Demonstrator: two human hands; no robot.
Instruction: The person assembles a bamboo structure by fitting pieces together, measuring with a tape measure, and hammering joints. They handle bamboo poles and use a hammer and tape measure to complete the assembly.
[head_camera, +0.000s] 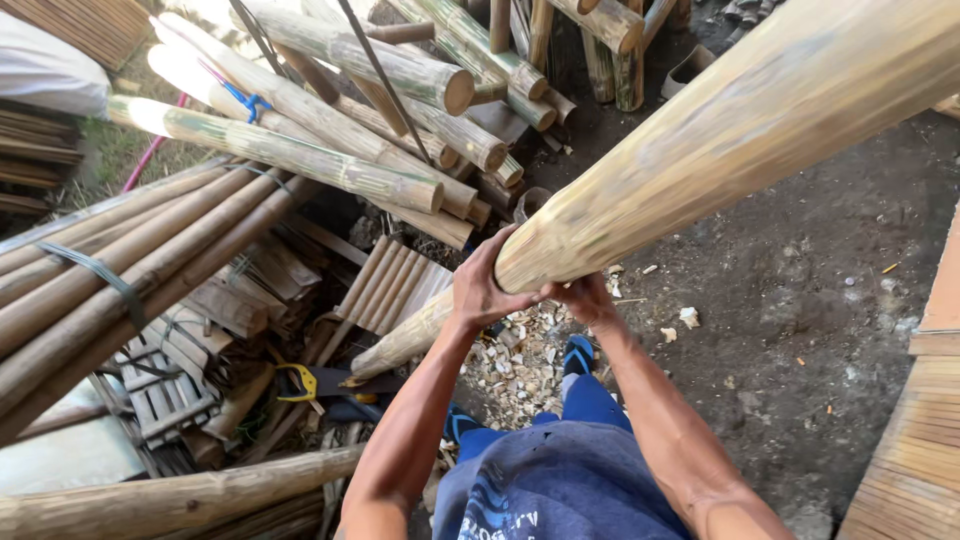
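Note:
A thick, pale green and yellow bamboo pole (740, 130) slants from the upper right down to the middle of the head view. Its cut end rests in both my hands. My left hand (482, 283) wraps over the end from the left side. My right hand (585, 297) cups the end from underneath. Below the hands lie my blue trousers and blue sandals (578, 354) on the dirt.
A stack of cut bamboo poles (330, 110) leans at the upper left. Bundled brown poles (110, 270) lie at left. Split bamboo slats (395, 285), a yellow-handled saw (300, 381) and wood chips (510, 365) cover the ground. Slatted bamboo panels (925, 440) stand at right.

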